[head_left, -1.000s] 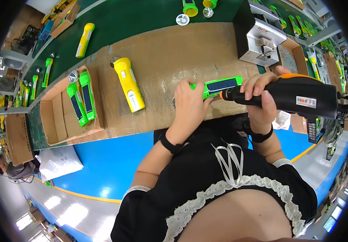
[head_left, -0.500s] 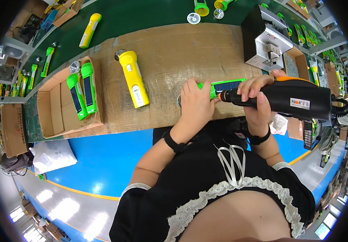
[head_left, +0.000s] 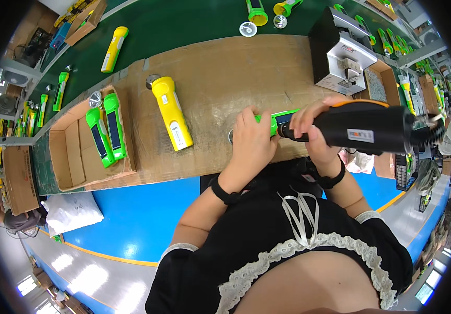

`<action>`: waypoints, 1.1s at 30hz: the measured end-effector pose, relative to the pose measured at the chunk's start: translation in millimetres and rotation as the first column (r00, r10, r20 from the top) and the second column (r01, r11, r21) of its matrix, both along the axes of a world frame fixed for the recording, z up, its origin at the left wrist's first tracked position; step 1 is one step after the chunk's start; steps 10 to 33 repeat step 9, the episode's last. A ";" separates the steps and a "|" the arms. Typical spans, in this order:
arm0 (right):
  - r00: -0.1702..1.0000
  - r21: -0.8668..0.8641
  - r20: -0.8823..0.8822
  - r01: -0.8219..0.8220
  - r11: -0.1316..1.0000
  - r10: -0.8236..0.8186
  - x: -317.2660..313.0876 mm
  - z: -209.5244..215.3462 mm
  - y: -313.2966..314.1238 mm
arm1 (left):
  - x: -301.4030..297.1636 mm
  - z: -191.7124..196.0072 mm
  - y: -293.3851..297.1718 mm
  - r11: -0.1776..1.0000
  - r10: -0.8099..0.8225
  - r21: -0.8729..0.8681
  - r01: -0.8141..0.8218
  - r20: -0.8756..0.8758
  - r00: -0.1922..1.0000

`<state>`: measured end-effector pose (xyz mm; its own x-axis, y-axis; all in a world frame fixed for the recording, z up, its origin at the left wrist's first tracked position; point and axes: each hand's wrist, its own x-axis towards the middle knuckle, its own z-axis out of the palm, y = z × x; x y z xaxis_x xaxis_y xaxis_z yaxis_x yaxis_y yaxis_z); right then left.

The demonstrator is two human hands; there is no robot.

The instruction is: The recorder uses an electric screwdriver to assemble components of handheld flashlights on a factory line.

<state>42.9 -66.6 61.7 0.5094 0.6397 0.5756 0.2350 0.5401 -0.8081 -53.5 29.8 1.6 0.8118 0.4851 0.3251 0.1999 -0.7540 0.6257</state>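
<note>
My left hand (head_left: 251, 140) is closed round a green flashlight (head_left: 273, 124) with a dark solar panel, lying on the cardboard-covered bench. Its head end is mostly hidden under my fingers. In my right hand (head_left: 315, 128) is a black electric screwdriver (head_left: 372, 124), held level, its tip against the flashlight's side beside my left fingertips. The exact contact point is too small to make out. To the left, a yellow flashlight (head_left: 173, 116) lies on the cardboard, a round reflector (head_left: 153, 81) at its head.
An open cardboard box (head_left: 68, 157) at left holds two green flashlights (head_left: 113, 128). A black-and-white screw feeder (head_left: 340, 57) stands at far right, beside a small box of screws (head_left: 376, 86). More flashlights, such as a yellow one (head_left: 114, 49), lie on the green bench behind.
The screwdriver has moved slightly left, its tip now close against the flashlight by my left fingers. My right hand moved with it. The view has shifted a little.
</note>
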 end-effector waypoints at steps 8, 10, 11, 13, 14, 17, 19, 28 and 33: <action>0.997 -0.182 -0.078 -0.011 0.983 -0.004 3.6 0.1 3.4 | -6.5 1.6 7.5 0.993 -0.109 0.044 0.111 -0.038 0.993; 0.997 -0.184 -0.075 -0.021 0.983 0.008 4.9 -2.1 3.2 | -6.1 -0.7 9.1 0.991 -0.120 0.048 0.123 -0.052 0.991; 0.997 -0.184 -0.075 -0.021 0.983 0.008 4.9 -2.1 3.2 | -6.1 -0.7 9.1 0.991 -0.120 0.048 0.123 -0.052 0.991; 0.997 -0.184 -0.075 -0.021 0.983 0.008 4.9 -2.1 3.2 | -6.1 -0.7 9.1 0.991 -0.120 0.048 0.123 -0.052 0.991; 0.997 -0.184 -0.075 -0.021 0.983 0.008 4.9 -2.1 3.2 | -6.1 -0.7 9.1 0.991 -0.120 0.048 0.123 -0.052 0.991; 0.997 -0.184 -0.075 -0.021 0.983 0.008 4.9 -2.1 3.2 | -6.1 -0.7 9.1 0.991 -0.120 0.048 0.123 -0.052 0.991; 0.997 -0.184 -0.075 -0.021 0.983 0.008 4.9 -2.1 3.2 | -6.1 -0.7 9.1 0.991 -0.120 0.048 0.123 -0.052 0.991; 0.997 -0.184 -0.075 -0.021 0.983 0.008 4.9 -2.1 3.2 | -6.1 -0.7 9.1 0.991 -0.120 0.048 0.123 -0.052 0.991; 0.997 -0.184 -0.075 -0.021 0.983 0.008 4.9 -2.1 3.2 | -6.1 -0.7 9.1 0.991 -0.120 0.048 0.123 -0.052 0.991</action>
